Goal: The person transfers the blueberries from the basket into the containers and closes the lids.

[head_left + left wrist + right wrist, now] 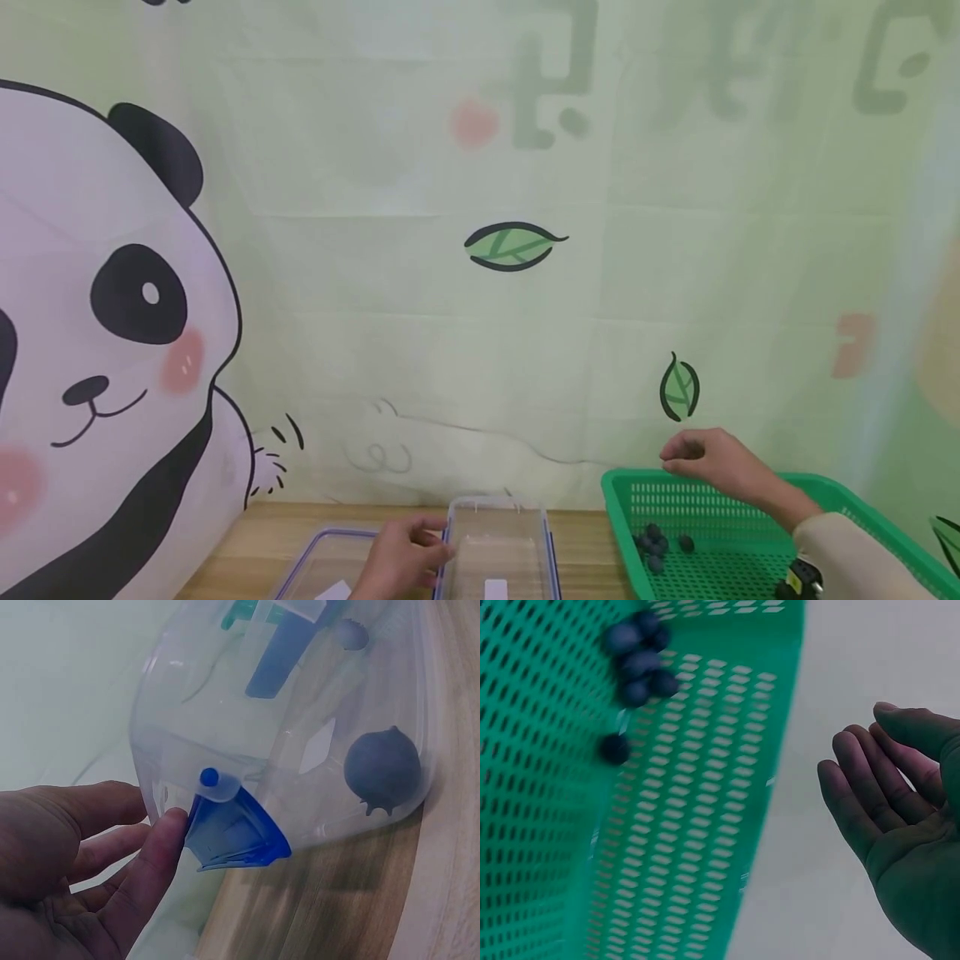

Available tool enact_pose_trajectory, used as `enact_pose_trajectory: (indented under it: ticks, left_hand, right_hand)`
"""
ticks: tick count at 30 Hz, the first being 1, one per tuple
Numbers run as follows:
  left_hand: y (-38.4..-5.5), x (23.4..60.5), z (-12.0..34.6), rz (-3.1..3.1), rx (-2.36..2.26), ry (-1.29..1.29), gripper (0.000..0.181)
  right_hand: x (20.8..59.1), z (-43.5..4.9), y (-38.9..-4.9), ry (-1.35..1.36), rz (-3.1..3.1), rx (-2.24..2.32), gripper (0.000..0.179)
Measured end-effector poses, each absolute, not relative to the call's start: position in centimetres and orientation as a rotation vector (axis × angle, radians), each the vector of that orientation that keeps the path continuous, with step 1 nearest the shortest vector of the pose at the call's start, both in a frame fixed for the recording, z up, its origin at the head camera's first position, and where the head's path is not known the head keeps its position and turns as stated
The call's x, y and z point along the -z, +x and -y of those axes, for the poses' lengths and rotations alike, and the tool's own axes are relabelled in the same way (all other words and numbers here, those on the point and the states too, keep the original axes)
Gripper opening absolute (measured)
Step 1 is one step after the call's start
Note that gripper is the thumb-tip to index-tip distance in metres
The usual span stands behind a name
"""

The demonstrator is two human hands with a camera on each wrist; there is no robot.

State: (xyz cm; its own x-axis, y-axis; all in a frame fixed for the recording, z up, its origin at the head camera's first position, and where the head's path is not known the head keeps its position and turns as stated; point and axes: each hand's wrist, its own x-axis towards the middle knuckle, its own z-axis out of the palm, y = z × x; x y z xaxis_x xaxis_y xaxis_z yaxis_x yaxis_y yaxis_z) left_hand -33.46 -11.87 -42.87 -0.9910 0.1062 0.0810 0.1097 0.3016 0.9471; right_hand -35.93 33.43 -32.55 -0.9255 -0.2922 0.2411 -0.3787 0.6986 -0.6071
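My left hand (405, 554) pinches the rim of a clear plastic container (517, 529) on the table. Its blue clip (238, 832) is right by my fingertips in the left wrist view. Through the container's wall show a large-looking blueberry (382, 771) and a second, smaller-looking one (350, 634). My right hand (708, 458) hovers above the back rim of a green plastic basket (624, 529), its fingers loosely bent and nothing between them. Several blueberries (654, 548) lie clustered at the basket's left side, with a single blueberry (686, 543) beside them.
To the left of the container lies a clear piece with a blue edge (330, 533) and a white label. Behind the wooden table (585, 542) hangs a pale green cloth (420, 350) printed with a panda and leaves. A dark wrist device (804, 577) sits by my right sleeve.
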Motion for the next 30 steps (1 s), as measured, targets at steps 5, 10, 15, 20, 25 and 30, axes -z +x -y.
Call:
enact_pose_trajectory:
  ticks: [5,10,15,20,25,30]
  left_hand:
    - [-33.6,43.0,11.8,2.526,1.837,-0.223,0.036]
    - [-33.7,42.9,11.8,2.538,1.836,-0.201,0.037]
    - [-33.6,42.8,11.9,2.543,1.827,-0.191,0.037]
    - [-33.7,42.8,11.9,2.533,1.835,-0.196,0.038]
    - [-33.7,42.8,11.9,2.53,1.842,-0.203,0.038]
    - [-33.7,42.9,11.9,2.533,1.848,-0.222,0.038]
  right_hand:
    - [34.1,-34.6,-36.9,0.504,2.842,-1.022,0.014]
    - [35.2,-35.3,-37.7,0.498,2.888,-0.981,0.009]
    - [36.3,-36.0,-38.2,0.584,2.929,-0.964,0.007]
    - [38.8,-37.7,-40.1,0.772,2.942,-0.922,0.006]
    - [43.1,-40.3,-44.0,0.817,2.972,-0.939,0.009]
    - [45.5,-41.6,-45.7,0.791,3.044,-0.948,0.013]
